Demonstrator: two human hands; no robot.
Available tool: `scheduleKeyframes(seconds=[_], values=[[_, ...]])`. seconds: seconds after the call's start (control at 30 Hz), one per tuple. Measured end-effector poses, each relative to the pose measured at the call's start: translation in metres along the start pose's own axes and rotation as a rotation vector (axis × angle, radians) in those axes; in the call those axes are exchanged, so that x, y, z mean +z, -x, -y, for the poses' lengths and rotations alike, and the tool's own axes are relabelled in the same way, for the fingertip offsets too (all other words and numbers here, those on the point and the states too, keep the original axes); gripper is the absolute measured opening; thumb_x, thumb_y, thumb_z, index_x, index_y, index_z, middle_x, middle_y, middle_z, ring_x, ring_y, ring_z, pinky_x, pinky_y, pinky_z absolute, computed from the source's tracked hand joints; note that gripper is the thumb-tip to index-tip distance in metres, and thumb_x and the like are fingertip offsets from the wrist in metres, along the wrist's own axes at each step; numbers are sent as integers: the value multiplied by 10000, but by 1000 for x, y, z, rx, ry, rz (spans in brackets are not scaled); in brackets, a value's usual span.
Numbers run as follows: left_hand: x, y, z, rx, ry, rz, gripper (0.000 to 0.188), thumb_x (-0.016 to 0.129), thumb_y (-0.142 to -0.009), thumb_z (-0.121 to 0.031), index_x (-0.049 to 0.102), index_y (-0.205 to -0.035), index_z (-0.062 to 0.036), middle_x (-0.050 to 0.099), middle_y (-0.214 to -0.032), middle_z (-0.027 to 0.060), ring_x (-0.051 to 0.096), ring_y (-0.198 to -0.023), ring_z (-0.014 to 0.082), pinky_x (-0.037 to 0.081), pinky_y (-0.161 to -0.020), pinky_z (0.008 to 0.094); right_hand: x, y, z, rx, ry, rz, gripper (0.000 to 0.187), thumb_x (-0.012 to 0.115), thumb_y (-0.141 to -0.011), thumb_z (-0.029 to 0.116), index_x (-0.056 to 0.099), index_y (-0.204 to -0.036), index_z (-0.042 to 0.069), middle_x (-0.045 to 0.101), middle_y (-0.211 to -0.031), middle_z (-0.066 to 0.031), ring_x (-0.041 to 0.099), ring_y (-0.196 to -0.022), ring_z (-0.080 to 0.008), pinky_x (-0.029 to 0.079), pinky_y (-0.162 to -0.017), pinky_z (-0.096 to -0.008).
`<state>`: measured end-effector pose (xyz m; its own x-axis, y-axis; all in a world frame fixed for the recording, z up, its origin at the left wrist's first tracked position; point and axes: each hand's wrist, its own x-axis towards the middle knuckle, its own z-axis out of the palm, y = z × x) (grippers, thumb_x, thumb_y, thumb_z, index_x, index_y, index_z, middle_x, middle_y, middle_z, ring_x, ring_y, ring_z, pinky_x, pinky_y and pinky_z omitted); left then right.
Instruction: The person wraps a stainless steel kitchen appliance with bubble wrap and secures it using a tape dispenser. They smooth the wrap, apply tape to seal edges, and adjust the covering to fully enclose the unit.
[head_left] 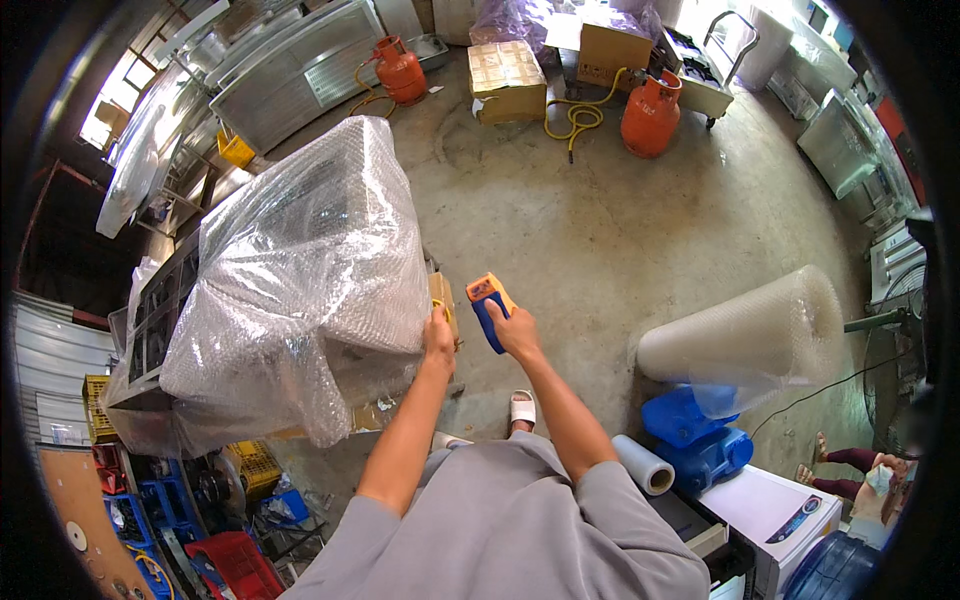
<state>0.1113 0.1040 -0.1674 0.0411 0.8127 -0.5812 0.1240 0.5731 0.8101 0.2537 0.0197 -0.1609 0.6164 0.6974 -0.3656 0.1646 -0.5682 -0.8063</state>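
Observation:
My right hand (514,332) is wrapped round the blue grip of an orange and blue handheld device (484,292), held up in front of me with its orange head away from me. My left hand (438,335) is closed beside the right edge of a large bubble-wrapped appliance (300,260). A bit of yellow (437,303) shows at its fingertips, but what the fingers hold is mostly hidden. Behind that hand stands a piece of brown cardboard (446,290). Black metal grates (165,300) show at the appliance's left side, where the wrap leaves them bare.
Two orange gas cylinders (652,115) with yellow hoses (575,122) stand on the far floor near a cardboard box (508,90). To the right lie a bubble-wrap roll (740,330) and blue water bottles (690,430). Another person's hand (880,478) shows at lower right.

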Motion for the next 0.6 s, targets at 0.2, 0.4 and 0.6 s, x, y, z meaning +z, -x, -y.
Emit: scheduleKeyframes(seconds=[0.2, 0.4, 0.6], values=[[11, 14, 2, 169, -83, 136, 687, 595, -978, -447, 410, -1486, -22, 505, -1468, 198, 536, -1302, 294, 461, -1010, 408, -23, 58, -93, 24, 76, 291, 686, 656, -870, 626, 719, -965, -50, 721, -878, -267, 730, -845, -375, 547, -762, -448], [-50, 92, 97, 236, -254, 201, 566, 640, -994, -399, 550, -1394, -9, 634, -1330, 190, 613, -1219, 282, 462, -1052, 407, -44, 130, -98, -253, 351, 660, 640, 714, -837, 569, 703, -1022, -43, 715, -973, -248, 695, -935, -402, 535, -830, -446], [-109, 115, 96, -257, 192, 599, 467, 672, -998, -335, 608, -1334, -17, 679, -1218, 102, 658, -1086, 170, 540, -925, 349, -52, 141, -64, -313, 404, 823, 634, 713, -853, 563, 702, -987, -56, 698, -923, -253, 681, -841, -398, 525, -791, -450]])
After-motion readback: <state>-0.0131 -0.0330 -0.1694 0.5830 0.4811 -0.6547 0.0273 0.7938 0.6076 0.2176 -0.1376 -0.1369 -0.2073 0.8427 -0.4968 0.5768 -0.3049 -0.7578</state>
